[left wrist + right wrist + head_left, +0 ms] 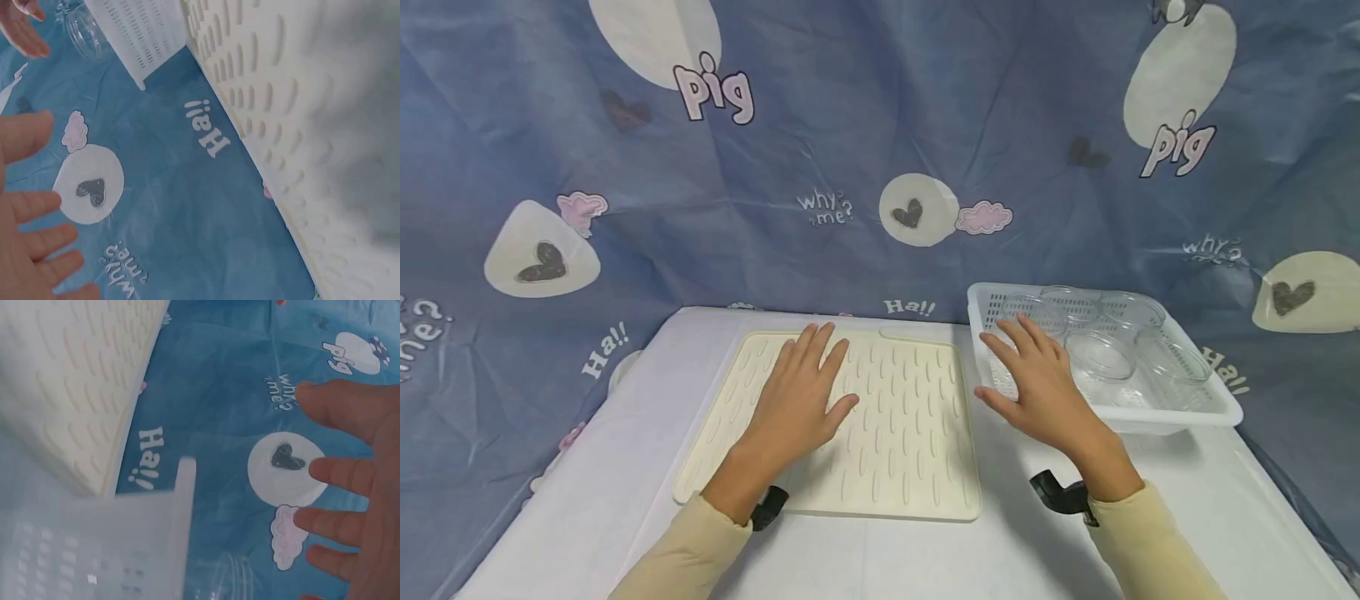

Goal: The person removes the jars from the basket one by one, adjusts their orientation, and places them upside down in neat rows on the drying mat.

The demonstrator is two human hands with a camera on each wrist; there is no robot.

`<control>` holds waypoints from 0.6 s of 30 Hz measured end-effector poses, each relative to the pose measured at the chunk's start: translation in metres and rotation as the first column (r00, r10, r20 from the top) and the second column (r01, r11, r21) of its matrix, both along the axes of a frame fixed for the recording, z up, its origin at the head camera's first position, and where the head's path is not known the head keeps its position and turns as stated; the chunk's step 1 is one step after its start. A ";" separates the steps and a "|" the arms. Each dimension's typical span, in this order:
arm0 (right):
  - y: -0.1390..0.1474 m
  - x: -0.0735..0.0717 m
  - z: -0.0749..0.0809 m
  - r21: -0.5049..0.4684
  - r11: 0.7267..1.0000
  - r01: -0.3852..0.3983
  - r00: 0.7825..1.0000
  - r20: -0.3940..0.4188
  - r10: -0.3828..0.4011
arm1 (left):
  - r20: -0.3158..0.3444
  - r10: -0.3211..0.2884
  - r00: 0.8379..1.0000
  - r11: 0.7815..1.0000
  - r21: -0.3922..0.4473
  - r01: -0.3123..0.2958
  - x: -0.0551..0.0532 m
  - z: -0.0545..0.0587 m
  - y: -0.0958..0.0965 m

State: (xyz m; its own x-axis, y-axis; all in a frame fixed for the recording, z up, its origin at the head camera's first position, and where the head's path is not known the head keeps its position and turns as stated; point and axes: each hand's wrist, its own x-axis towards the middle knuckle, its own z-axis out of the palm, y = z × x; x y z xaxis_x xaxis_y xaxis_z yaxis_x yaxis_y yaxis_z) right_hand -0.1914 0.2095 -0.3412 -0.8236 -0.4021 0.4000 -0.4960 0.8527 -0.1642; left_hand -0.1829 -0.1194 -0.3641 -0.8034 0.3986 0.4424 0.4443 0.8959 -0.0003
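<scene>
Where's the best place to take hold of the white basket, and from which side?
The white basket is probably best held by its rim, at the left and right ends, coming from both outer sides. The rim forms a lip around the open top, and clear dishes inside would likely hinder reaching in from above.

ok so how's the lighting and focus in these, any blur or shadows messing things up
Head view: fairly sharp, soft shadows on the mat and tablecloth; left wrist view: a broad grey shadow dulls the mat at the picture's right; right wrist view: the near basket looks hazy and blurred, with a small bright glint.
</scene>
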 end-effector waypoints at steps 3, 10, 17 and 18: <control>0.011 0.006 0.006 -0.005 0.999 -0.034 0.999 0.008 0.034 | -0.007 -0.074 0.997 0.997 0.038 0.074 0.008 0.003 -0.009; 0.034 0.009 0.015 0.000 0.994 -0.106 0.994 -0.036 0.106 | -0.010 -0.122 0.993 0.990 0.069 0.122 0.019 0.006 -0.032; 0.046 0.011 0.021 0.017 0.991 -0.131 0.991 -0.020 0.132 | 0.005 -0.110 0.994 0.992 0.059 0.109 0.028 -0.002 -0.058; 0.047 0.012 0.022 0.018 0.991 -0.133 0.991 -0.011 0.133 | 0.007 -0.114 0.993 0.992 0.058 0.113 0.029 -0.004 -0.061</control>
State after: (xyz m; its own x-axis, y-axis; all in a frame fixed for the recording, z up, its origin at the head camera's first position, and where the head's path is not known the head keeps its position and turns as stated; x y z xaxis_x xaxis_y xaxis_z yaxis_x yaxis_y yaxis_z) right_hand -0.1795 0.2564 -0.3195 -0.7572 -0.5150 0.4018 -0.6074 0.7815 -0.1428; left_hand -0.1537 -0.1806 -0.3684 -0.7591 0.4616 0.4590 0.5429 0.8380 0.0550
